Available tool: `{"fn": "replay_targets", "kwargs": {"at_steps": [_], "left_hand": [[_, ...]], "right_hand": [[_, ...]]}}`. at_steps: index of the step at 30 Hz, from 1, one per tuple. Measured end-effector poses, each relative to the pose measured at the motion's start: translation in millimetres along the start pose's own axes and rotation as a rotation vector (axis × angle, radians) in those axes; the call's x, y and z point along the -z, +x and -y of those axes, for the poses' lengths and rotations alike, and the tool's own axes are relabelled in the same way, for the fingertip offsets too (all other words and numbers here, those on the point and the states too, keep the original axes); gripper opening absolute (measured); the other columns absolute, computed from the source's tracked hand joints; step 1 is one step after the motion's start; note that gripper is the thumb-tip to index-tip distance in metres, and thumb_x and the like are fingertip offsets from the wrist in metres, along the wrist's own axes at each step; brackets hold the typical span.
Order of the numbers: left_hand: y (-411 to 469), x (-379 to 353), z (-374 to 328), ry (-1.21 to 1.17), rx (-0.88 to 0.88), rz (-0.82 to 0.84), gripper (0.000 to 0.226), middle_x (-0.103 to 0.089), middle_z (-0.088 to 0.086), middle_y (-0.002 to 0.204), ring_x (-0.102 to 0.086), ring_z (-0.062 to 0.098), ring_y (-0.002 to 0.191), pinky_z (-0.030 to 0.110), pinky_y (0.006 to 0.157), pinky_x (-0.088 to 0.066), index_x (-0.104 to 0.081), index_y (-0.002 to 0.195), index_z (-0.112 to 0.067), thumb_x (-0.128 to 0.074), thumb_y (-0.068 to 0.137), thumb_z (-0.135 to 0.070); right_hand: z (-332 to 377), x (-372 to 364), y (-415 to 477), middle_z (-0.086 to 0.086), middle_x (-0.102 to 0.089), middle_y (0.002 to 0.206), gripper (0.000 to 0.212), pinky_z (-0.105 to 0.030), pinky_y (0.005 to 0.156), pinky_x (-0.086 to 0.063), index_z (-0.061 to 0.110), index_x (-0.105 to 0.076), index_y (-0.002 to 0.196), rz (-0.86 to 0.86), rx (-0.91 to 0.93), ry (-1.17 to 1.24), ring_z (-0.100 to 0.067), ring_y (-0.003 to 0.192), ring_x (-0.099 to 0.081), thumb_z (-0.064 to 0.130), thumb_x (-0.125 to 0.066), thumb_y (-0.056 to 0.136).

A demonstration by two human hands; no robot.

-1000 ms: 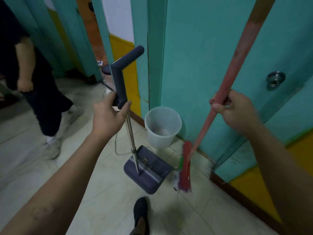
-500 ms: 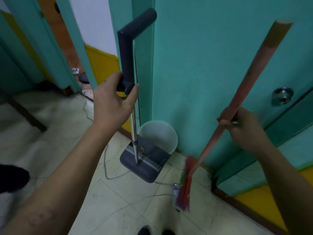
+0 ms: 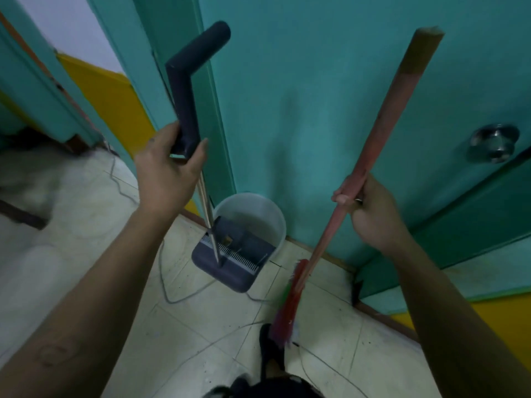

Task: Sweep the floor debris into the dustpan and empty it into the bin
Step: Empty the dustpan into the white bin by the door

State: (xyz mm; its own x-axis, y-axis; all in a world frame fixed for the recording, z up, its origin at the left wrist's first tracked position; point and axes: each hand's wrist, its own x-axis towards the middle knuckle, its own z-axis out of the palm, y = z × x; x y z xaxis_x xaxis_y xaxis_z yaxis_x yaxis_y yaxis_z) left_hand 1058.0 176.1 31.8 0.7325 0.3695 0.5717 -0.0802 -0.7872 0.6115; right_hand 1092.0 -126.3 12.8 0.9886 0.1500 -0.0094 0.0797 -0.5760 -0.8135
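My left hand (image 3: 169, 170) grips the dark bent handle (image 3: 186, 90) of a long-handled dustpan. Its grey-blue pan (image 3: 232, 259) hangs over the near rim of a white bin (image 3: 258, 214) that stands against the teal door. A small brown scrap lies in the pan. My right hand (image 3: 370, 214) grips the red broom handle (image 3: 382, 130) about midway. The broom's red, green and purple bristles (image 3: 287, 308) rest on the tiled floor to the right of the pan.
A teal door with a metal knob (image 3: 494, 142) fills the right side. Thin cables (image 3: 172, 294) run across the pale tiles below the pan. My dark shoe (image 3: 270, 349) is beside the bristles. An open doorway lies at the upper left.
The dustpan has risen from the floor and moved over the bin's near rim. The broom has stayed to its right. The person at the left has gone out of view.
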Motion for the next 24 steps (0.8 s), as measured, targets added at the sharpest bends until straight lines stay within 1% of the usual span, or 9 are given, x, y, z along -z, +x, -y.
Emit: {"fn": "replay_targets", "kwargs": {"at_steps": [2,4,7,9,11,15,17,19,24], "left_hand": [[13,-14,-2,-0.087,0.047,-0.018,0.030,-0.065,0.000,0.090,-0.059,-0.010,0.072,0.001,0.069,-0.046,-0.061,0.116,-0.012,-0.067,0.091,-0.027],[19,-29,4,-0.231,0.144,0.009,0.046,-0.064,-0.010,0.097,-0.063,-0.011,0.086,0.012,0.086,-0.051,-0.044,0.134,-0.023,-0.065,0.093,-0.026],[8,-55,16,-0.251,0.240,0.112,0.030,-0.064,-0.011,0.103,-0.063,0.007,0.096,0.043,0.094,-0.053,-0.046,0.132,-0.031,-0.044,0.102,-0.032],[-4,-63,21,-0.279,0.219,0.173,0.042,-0.060,-0.002,0.110,-0.055,0.013,0.098,0.037,0.093,-0.047,-0.039,0.120,-0.062,-0.034,0.106,-0.023],[-5,-62,21,-0.309,0.175,0.205,0.057,-0.057,0.000,0.121,-0.054,0.017,0.108,0.031,0.098,-0.041,-0.030,0.116,-0.076,-0.029,0.106,-0.019],[-3,-67,44,-0.390,0.128,0.292,0.044,-0.045,-0.036,0.129,-0.055,0.017,0.117,0.033,0.103,-0.041,-0.022,0.140,-0.053,-0.020,0.106,-0.026],[-3,-73,60,-0.458,0.167,0.296,0.037,-0.053,-0.015,0.128,-0.059,0.014,0.103,0.026,0.097,-0.045,-0.033,0.140,-0.033,-0.024,0.106,-0.024],[1,-80,67,-0.482,0.245,0.274,0.023,-0.058,0.007,0.103,-0.059,0.016,0.091,0.034,0.089,-0.048,-0.045,0.118,-0.017,-0.028,0.104,-0.026],[27,-99,70,-0.435,0.181,0.346,0.029,-0.048,0.010,0.077,-0.047,0.018,0.069,0.028,0.067,-0.040,-0.044,0.092,-0.003,-0.030,0.103,-0.026]], "right_hand": [[-4,-2,17,-0.008,-0.066,0.097,0.007,-0.022,0.074,-0.045,0.014,-0.054,0.094,0.019,-0.004,-0.006,-0.024,0.092,-0.062,0.009,-0.058,0.091],[-4,-6,32,-0.007,-0.066,0.094,0.009,-0.032,0.078,-0.049,0.015,-0.054,0.093,0.043,-0.005,-0.011,-0.025,0.092,-0.062,0.007,-0.057,0.090],[-3,-13,51,-0.007,-0.066,0.093,0.012,-0.036,0.080,-0.049,0.016,-0.053,0.092,0.045,-0.019,-0.007,-0.025,0.090,-0.062,0.005,-0.056,0.090],[-5,-18,61,-0.006,-0.065,0.093,0.009,-0.028,0.073,-0.046,0.014,-0.054,0.095,0.054,-0.028,-0.023,-0.023,0.088,-0.061,0.006,-0.056,0.090],[-7,-24,69,-0.006,-0.064,0.093,0.009,-0.020,0.068,-0.043,0.014,-0.053,0.096,0.060,-0.036,-0.027,-0.021,0.086,-0.060,0.006,-0.055,0.091],[-5,-34,75,-0.006,-0.060,0.089,0.010,-0.014,0.060,-0.041,0.013,-0.051,0.096,0.053,-0.076,-0.017,-0.013,0.076,-0.055,0.003,-0.052,0.094],[-2,-38,75,-0.002,-0.056,0.085,0.011,-0.008,0.053,-0.041,0.013,-0.051,0.095,0.054,-0.108,0.000,-0.007,0.070,-0.051,0.002,-0.051,0.095],[1,-40,77,-0.001,-0.055,0.083,0.013,-0.003,0.052,-0.041,0.014,-0.049,0.093,0.042,-0.116,0.005,-0.007,0.069,-0.050,0.001,-0.051,0.095],[6,-38,82,-0.001,-0.057,0.083,0.014,-0.005,0.053,-0.041,0.014,-0.050,0.094,-0.033,-0.113,-0.025,-0.003,0.068,-0.051,0.001,-0.054,0.094]]}}
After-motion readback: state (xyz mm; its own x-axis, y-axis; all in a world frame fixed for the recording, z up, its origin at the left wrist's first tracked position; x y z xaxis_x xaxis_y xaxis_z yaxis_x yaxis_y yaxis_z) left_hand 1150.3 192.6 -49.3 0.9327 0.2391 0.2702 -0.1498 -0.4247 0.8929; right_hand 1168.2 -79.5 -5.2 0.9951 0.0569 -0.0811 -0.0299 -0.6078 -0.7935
